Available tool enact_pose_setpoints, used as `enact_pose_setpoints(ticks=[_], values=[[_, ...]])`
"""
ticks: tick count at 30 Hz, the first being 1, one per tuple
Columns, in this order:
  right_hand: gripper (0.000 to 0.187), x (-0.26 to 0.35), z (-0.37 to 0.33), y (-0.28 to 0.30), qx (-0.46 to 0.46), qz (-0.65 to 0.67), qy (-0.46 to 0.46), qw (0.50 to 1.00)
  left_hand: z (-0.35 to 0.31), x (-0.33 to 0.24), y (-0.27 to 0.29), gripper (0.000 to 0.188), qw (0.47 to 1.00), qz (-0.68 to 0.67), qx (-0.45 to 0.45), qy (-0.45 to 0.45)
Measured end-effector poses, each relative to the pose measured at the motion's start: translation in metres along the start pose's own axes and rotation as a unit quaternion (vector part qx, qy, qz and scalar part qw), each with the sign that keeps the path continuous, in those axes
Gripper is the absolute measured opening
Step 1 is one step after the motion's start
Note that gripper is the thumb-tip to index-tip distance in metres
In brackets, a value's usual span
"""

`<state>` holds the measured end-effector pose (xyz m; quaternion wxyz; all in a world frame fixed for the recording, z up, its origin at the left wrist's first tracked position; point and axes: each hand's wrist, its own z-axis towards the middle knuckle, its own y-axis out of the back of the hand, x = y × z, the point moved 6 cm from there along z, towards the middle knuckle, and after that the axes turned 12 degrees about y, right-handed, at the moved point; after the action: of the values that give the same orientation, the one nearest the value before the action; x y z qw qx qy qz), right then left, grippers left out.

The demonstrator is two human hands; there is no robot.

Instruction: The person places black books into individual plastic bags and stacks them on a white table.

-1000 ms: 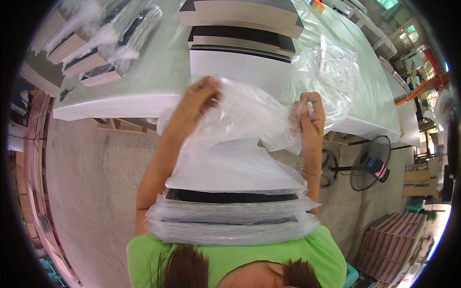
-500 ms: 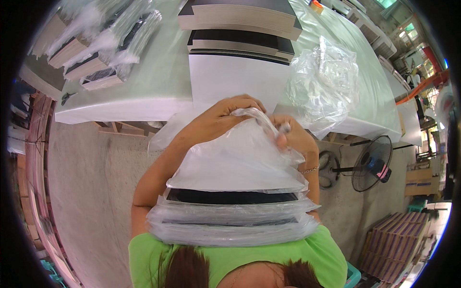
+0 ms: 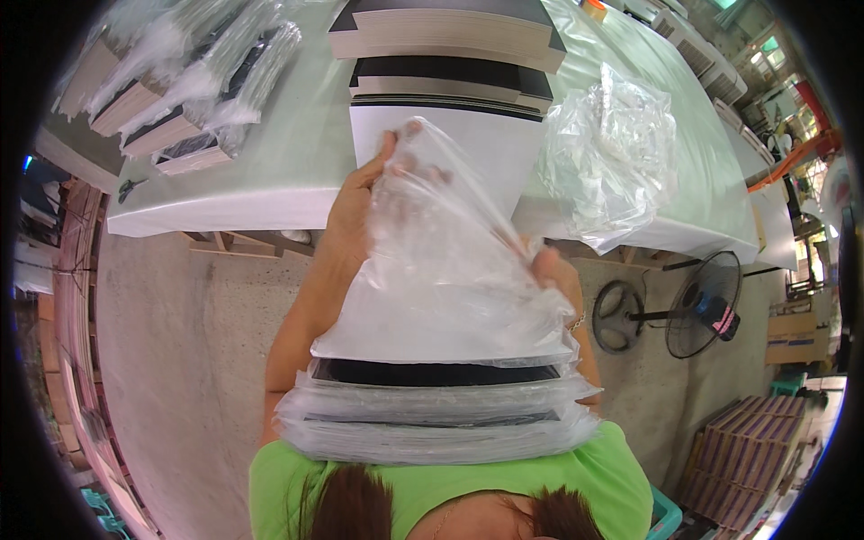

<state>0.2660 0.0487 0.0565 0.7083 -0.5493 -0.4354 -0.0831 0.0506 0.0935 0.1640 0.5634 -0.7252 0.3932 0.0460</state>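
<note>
A clear plastic bag (image 3: 441, 261) is stretched up between my two hands, over a white surface in front of me. My left hand (image 3: 354, 207) grips its far left part; the thumb shows at the edge, and the fingertips show through the film. My right hand (image 3: 556, 274) pinches the bag's right edge, slightly blurred. Close to my chest lies a pile of flat black pieces (image 3: 441, 373) in layers of clear plastic. Beyond my hands, a large white sheet (image 3: 441, 135) reaches to a stack of black-topped boards (image 3: 450, 85) on the table.
A taller board stack (image 3: 450, 36) stands farther back on the table (image 3: 270, 135). Plastic-wrapped board bundles (image 3: 162, 121) lie at the far left, near scissors (image 3: 129, 188). Loose plastic bags (image 3: 612, 157) are heaped at right. A fan (image 3: 702, 306) stands on the floor at right.
My left hand has moved up and away from me, drawing the bag's far edge out with it. My right hand has shifted slightly right and down, and the two hands are farther apart.
</note>
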Motion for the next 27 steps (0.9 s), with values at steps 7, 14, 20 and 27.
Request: enact_pose_setpoints(ticks=[7, 14, 20, 27], values=[[0.042, 0.051, 0.006, 0.016, -0.078, 0.071, 0.183, 0.977, 0.025, 0.021, 0.053, 0.035, 0.970, 0.021, 0.183, 0.159], [0.043, 0.060, 0.031, -0.004, 0.103, 0.195, 0.152, 0.964, -0.003, 0.014, 0.062, 0.045, 0.985, 0.147, 0.090, 0.028], [0.056, -0.014, 0.014, 0.049, 0.077, -0.114, 0.050, 0.989, 0.010, -0.040, 0.071, 0.047, 0.941, -0.090, 0.315, -0.082], [0.064, 0.080, 0.038, -0.008, -0.044, -0.036, 0.241, 0.969, 0.004, 0.020, 0.082, 0.052, 0.944, 0.113, 0.280, 0.133]])
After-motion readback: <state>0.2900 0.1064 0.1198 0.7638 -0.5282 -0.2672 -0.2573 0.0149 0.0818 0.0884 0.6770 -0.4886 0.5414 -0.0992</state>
